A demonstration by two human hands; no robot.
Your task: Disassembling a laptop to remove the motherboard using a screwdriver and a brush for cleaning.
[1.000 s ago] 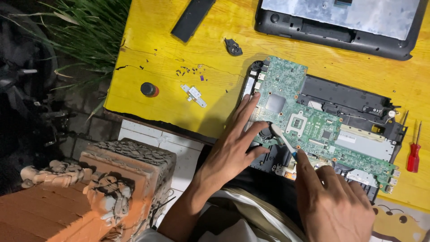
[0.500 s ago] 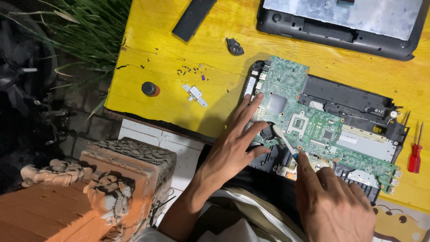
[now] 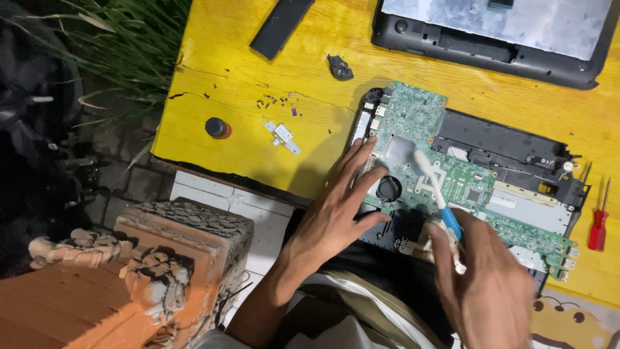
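**Board out in the open, brush at work on it**

The green circuit board (image 3: 445, 161) lies right of the frame's centre, tilted, on top of the black laptop base (image 3: 510, 145) it belongs to, near the lower edge of the yellow bench (image 3: 258, 58). It is fully exposed: no cover sits over it. So the opening-up looks done, and the work in hand appears to be cleaning the bared board; putting the machine together again is all left.

The right hand (image 3: 487, 291), at the lower right and somewhat blurred, is closed around a small brush (image 3: 438, 190) with a white head and blue handle; the head rests on the board beside its pale square patch. The left hand (image 3: 339, 207) lies flat with fingers spread, holding nothing, its fingertips pressing the board's left edge next to a round black part (image 3: 388, 189).

Further out, a scatter of tiny screws (image 3: 276, 101) and a small metal bracket (image 3: 282, 136) sit left of the board, with a round black-and-red cap (image 3: 217, 127) beyond. A dark strip (image 3: 281, 26) lies at the top, a small black piece (image 3: 340, 67) near it. A second laptop shell (image 3: 491, 29) fills the upper right. A red-handled screwdriver (image 3: 599, 220) lies at the right edge. Orange carved stonework (image 3: 148, 278) stands lower left, off the bench.
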